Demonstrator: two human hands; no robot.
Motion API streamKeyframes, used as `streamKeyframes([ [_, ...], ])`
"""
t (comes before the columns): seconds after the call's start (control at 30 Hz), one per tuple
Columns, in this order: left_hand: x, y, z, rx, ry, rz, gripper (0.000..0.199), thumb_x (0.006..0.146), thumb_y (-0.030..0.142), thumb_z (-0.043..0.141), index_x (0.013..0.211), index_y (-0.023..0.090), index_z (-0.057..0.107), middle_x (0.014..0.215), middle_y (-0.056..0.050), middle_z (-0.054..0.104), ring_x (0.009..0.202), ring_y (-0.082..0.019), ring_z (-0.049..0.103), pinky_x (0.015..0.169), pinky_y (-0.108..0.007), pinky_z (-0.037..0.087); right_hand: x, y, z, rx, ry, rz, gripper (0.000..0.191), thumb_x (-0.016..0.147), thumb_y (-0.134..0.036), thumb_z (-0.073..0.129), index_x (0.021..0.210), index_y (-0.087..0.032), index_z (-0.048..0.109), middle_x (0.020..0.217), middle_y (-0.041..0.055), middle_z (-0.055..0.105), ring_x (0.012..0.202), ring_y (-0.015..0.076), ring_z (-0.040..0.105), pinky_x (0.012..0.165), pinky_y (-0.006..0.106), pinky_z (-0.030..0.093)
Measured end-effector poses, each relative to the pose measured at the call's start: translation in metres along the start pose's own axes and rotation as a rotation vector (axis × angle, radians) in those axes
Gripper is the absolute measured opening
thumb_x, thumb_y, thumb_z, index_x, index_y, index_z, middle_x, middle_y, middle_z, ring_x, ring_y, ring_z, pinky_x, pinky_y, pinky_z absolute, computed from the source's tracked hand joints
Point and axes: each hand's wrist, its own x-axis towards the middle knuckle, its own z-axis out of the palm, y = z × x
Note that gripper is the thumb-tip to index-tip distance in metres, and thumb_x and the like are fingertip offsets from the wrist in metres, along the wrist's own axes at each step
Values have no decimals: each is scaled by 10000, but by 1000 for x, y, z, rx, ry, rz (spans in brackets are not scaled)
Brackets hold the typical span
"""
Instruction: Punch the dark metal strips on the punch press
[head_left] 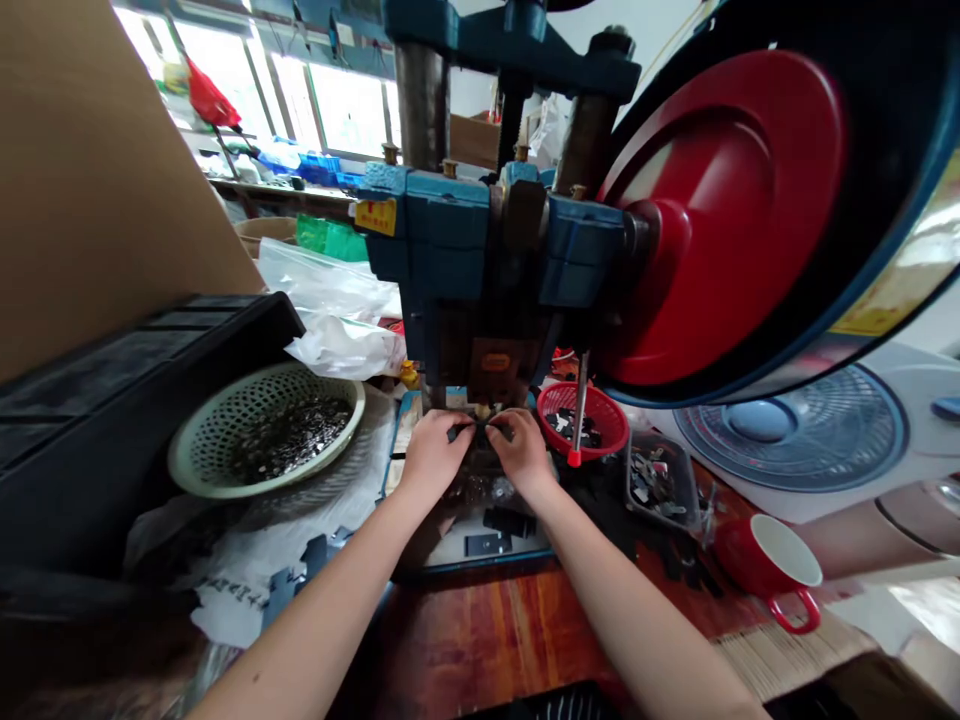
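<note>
My left hand (436, 448) and my right hand (520, 450) meet at the base of a blue press (442, 230), just under its ram. The fingers of both are pinched on a small dark piece (481, 432) between them; its shape is too small to make out. Below the hands, dark flat pieces (487, 544) lie on the press's pale bed (450, 548). A large red wheel (750, 220) sits on the press's right side.
At the left is a pale green basket (184, 455) of small metal parts, beside a black crate (97, 400). To the right are a red basket (611, 425), a clear box (694, 500) of parts, a red mug (739, 550) and a fan (787, 425).
</note>
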Motion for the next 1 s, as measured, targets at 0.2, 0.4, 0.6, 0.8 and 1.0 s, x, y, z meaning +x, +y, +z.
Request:
streamKeyframes([
  [0.2,10,-14,11,-57,-45,-27,228,768,301,531,885,199,698,942,-58,676,977,-219,580,928,-369,422,9,10,8,96,-60,28,110,772,-218,576,858,-178,630,897,48,616,890,182,572,823,305,448],
  [0.4,13,-19,14,-115,-128,-34,269,761,267,487,924,204,691,977,-42,678,990,-208,585,929,-341,429,10,11,12,137,-115,93,141,753,-203,567,875,-170,630,901,45,611,875,175,577,817,294,452],
  [0.6,15,-21,14,-163,-164,-57,303,747,256,475,960,188,680,1018,-56,669,1023,-217,573,964,-354,408,11,9,12,153,-122,117,149,751,-207,561,877,-175,633,914,46,613,893,178,573,836,303,447],
  [0.8,14,-16,14,-239,-191,-86,311,715,220,470,942,180,679,1012,-42,683,1009,-206,595,956,-333,428,18,12,12,212,-179,151,170,715,-184,560,865,-162,639,884,33,641,846,170,588,809,296,460],
  [1.0,15,-11,15,-283,-190,-111,335,718,186,450,986,193,651,995,-22,696,943,-181,632,888,-313,480,20,13,16,223,-187,139,196,718,-191,553,892,-158,637,898,34,655,821,164,595,791,302,468],
])
